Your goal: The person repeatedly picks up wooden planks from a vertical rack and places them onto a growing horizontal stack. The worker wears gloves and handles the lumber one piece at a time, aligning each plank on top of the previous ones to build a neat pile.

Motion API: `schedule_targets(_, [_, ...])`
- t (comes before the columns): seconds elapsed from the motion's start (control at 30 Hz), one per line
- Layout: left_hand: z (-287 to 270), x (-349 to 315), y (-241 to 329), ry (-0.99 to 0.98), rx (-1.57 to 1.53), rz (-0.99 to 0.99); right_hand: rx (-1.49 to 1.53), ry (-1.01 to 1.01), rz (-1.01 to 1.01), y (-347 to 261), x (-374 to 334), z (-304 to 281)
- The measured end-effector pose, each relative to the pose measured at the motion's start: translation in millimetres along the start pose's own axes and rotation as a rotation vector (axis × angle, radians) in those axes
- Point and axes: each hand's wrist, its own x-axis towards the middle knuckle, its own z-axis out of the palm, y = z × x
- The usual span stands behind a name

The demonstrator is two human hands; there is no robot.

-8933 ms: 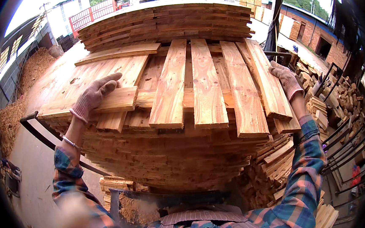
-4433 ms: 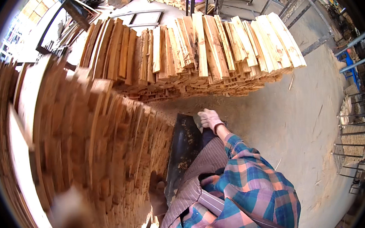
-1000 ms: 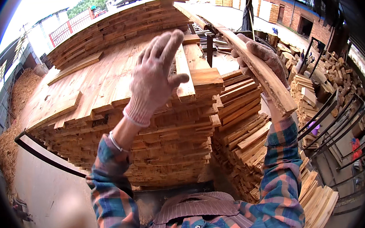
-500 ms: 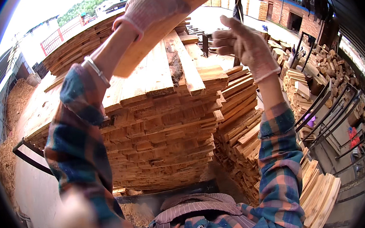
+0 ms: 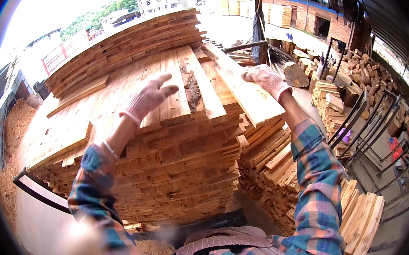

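Since half a second ago both arms have come down from overhead, and the long plank (image 5: 239, 85) now lies on the right edge of the stacked boards (image 5: 167, 144). Right hand (image 5: 267, 79) rests against the plank's outer edge, fingers loosely curled on it. Left hand (image 5: 150, 98) hovers flat above the stack top, fingers spread apart, holding nothing.

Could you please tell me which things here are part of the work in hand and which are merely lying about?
In hand:
- left hand, open over the top boards
- right hand, on the edge of the long plank
- tall stack of boards on which that plank lies

Lying about:
- log pieces
- low pile of short boards
- sawdust heap
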Motion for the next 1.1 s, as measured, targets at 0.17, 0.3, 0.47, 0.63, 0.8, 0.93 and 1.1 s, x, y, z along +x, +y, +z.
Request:
schedule_targets(0.17, [0.6,-16.6,13.9,-0.057,0.252,0.059,0.072,0.044,-0.115,21.0,24.1,43.1])
schedule_targets(0.3, [-3.2,-21.1,6.6,-0.018,0.277,0.115,-0.474,-0.054,-0.132,-10.7,53.6,54.2])
schedule_targets(0.47, [4.0,-20.5,15.0,-0.024,0.182,0.164,-0.487,-0.12,0.032,-8.3,63.2,60.7])
schedule_targets(0.63, [5.0,-15.6,12.3,-0.015,0.22,0.204,-0.602,-0.234,0.025,-18.1,72.9,64.3])
schedule_targets(0.8, [4.2,-18.0,9.2,-0.029,0.126,0.215,-0.569,-0.21,0.086,-21.3,80.5,69.3])
schedule_targets(0.93, [20.4,-27.7,26.2,0.118,0.071,0.483,-0.499,-0.088,0.125,-12.0,80.8,79.9])
schedule_targets(1.1, [90.8,-41.8,99.2,0.244,0.565,0.759,-0.393,-0.021,0.183,-10.2,74.3,72.6])
